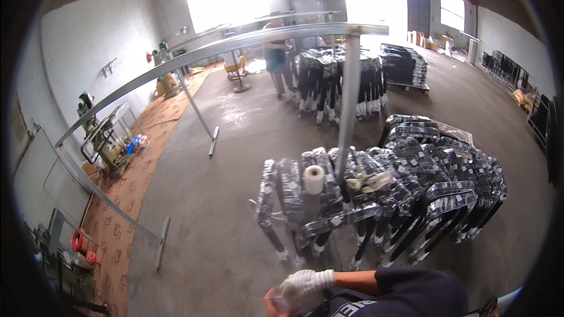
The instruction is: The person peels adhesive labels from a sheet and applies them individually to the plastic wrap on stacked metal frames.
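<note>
At the near edge, a hand in a white knitted work glove lies folded across the chest, meeting a bare hand that is partly cut off by the frame. Which hand is left or right cannot be told, nor whether either grips anything. Just beyond stands a row of black metal chair frames wrapped in clear film. A white roll of wrapping film sits upright on the left frames, beside a grey steel post.
</note>
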{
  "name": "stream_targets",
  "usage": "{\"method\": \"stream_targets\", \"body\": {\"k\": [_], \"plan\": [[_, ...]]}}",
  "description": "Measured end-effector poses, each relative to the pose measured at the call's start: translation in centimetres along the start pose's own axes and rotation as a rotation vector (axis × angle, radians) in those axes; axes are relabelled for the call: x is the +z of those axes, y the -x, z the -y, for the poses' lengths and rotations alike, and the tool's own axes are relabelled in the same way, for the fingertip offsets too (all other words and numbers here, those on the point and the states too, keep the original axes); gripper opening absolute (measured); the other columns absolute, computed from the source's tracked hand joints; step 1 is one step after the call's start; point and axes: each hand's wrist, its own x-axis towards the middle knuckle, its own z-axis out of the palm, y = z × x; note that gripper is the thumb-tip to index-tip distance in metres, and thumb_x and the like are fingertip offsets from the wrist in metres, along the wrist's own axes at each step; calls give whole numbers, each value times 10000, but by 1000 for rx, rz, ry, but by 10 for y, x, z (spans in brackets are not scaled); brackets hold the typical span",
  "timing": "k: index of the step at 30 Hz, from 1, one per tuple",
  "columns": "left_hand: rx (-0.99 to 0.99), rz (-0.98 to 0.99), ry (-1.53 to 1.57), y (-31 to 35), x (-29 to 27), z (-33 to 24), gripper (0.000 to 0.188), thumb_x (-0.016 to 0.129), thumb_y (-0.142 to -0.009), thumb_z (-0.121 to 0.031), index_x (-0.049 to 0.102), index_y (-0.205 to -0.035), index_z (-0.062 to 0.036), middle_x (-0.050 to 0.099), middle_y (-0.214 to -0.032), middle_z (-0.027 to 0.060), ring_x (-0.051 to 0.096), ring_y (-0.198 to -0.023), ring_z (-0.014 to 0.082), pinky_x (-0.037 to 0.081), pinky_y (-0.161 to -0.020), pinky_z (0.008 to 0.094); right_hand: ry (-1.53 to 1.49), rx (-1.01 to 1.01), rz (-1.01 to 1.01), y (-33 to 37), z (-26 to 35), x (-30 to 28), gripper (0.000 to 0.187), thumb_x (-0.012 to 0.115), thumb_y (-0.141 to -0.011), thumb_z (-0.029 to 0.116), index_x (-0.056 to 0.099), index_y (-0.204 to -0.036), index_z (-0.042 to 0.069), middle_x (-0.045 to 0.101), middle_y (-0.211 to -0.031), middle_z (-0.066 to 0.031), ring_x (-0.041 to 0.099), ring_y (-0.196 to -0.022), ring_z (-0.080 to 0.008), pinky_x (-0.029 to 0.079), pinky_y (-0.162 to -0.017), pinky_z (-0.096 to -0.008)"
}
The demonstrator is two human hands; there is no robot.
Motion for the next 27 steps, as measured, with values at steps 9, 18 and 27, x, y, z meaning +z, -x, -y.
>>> {"method": "stream_targets", "body": {"k": [9,18,27], "plan": [[101,-501,271,63,-157,76,373,676,-732,-153,543,-1055,-23,608,-955,101,575,-887,210,446,-770,365,-73,-385,66,-207,74,52,271,602,-720,250,601,-960,124,599,-909,-95,583,-868,-231,462,-718,-323],[-29,-943,327,47,-358,55,174,690,-723,-151,638,-814,-12,603,-670,-4,508,-599,62,419,-533,233,-1245,-226,196,-415,180,54,465,614,-770,181,481,-1195,48,571,-1075,-63,536,-974,-163,425,-845,-284],[283,-1626,825,57,-595,26,284,595,-728,21,545,-1007,-8,567,-890,47,537,-752,120,449,-644,246,-1110,-162,734,-623,328,92,481,645,-774,209,473,-1176,9,568,-1039,-54,507,-960,-131,413,-836,-272]]}}
